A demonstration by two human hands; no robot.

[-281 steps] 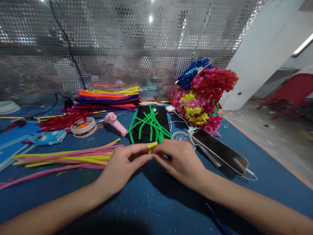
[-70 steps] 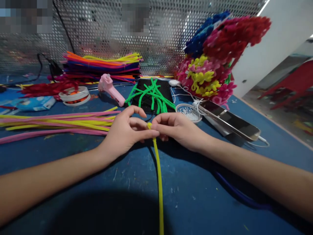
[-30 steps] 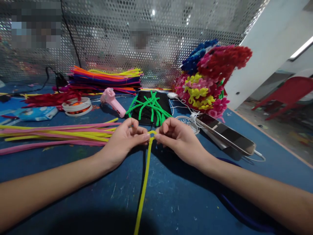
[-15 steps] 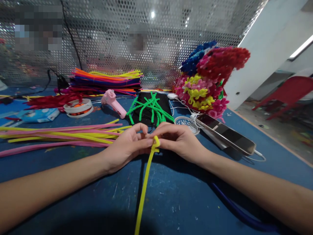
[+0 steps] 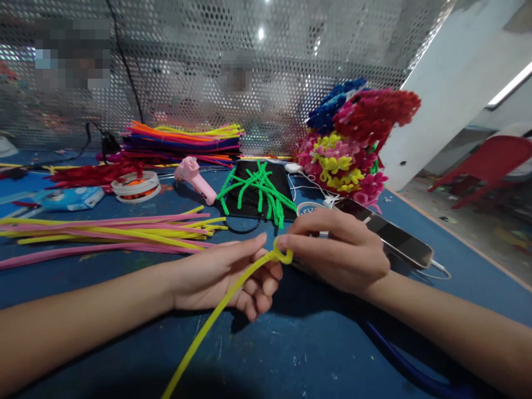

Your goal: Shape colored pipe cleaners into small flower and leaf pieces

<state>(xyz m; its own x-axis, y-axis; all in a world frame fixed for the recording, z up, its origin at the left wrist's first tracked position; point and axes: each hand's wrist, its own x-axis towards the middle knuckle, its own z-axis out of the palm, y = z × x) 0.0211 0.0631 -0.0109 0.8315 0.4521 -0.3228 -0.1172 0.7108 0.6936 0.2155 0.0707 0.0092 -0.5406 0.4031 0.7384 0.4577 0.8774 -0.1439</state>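
Observation:
A yellow pipe cleaner [image 5: 220, 308] runs up from the bottom edge to a small bent loop at its far end. Pinched between thumb and fingertips, that loop is in my right hand [image 5: 341, 252]. My left hand [image 5: 224, 277] is turned palm up under the pipe cleaner, thumb stretched out and fingers loosely curled, apart from the thumb. The stem crosses over its fingers without being gripped. Just beyond my hands, green pipe cleaner pieces [image 5: 260, 185] lie on a black tray [image 5: 245, 206].
Pink and yellow pipe cleaners [image 5: 103, 230] lie at left. Behind them are a white tape ring [image 5: 137, 191], a pink glue gun [image 5: 195, 180] and a bundle of coloured stems [image 5: 183, 145]. Fuzzy flowers [image 5: 344, 138] are piled back right, near a phone [image 5: 394, 233] with a white cable.
My left hand has let go of the yellow pipe cleaner and turned palm up. My right hand has shifted right with the loop, and the stem's lower part has swung left.

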